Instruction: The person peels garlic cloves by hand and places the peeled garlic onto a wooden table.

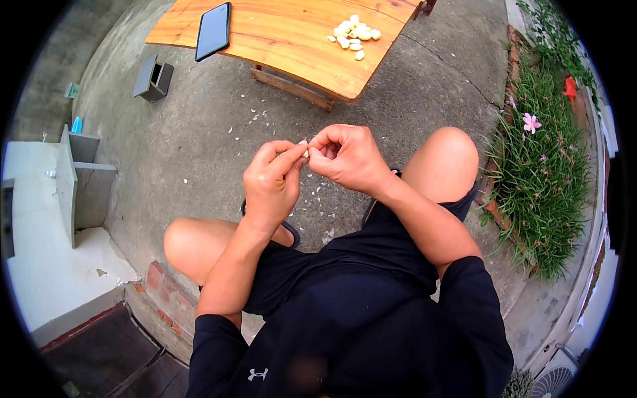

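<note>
Between my fingertips, above the ground and in front of my knees, is a small whitish garlic clove [306, 153], mostly covered by the fingers. My left hand [272, 182] pinches it between thumb and forefinger. From the other side my right hand [352, 158] meets it, thumb and forefinger pressed together at the clove; whether they grip a bit of its skin is too small to tell. A pile of pale peeled garlic cloves [355, 32] lies on the wooden table [292, 33] beyond my hands.
A dark-edged tablet or phone [213, 30] lies at the table's left edge. Bits of white garlic skin [312, 199] litter the concrete ground [424, 86]. A small grey stool-like box [153, 79] stands left of the table; a planted bed [541, 159] borders the right.
</note>
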Action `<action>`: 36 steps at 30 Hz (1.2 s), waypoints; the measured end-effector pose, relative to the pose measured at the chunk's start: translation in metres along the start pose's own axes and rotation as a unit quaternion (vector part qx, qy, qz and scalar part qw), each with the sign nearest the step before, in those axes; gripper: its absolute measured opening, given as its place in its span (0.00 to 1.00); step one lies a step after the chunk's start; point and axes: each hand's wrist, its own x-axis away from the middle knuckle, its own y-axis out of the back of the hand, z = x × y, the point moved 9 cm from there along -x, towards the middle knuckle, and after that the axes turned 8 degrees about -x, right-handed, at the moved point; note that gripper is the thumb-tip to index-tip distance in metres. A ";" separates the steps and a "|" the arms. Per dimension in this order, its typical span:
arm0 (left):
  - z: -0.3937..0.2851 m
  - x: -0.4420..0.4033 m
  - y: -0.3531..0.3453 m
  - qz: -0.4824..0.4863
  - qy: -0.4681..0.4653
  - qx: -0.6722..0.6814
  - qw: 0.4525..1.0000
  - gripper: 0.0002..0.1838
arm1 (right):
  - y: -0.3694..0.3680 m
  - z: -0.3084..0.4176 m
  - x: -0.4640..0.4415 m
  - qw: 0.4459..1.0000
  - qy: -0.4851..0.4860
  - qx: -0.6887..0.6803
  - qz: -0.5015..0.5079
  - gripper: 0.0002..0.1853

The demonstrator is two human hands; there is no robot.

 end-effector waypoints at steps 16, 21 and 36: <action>0.054 0.025 -0.041 0.113 0.344 0.373 0.854 0.17 | -0.006 -0.025 -0.003 0.980 -0.109 -0.158 0.044 0.05; 0.054 0.024 -0.042 0.113 0.357 0.408 0.832 0.17 | -0.002 -0.027 -0.004 0.979 -0.116 -0.163 0.028 0.09; 0.058 0.027 -0.047 0.109 0.415 0.544 0.722 0.14 | 0.008 -0.025 -0.006 0.984 -0.105 -0.144 0.001 0.05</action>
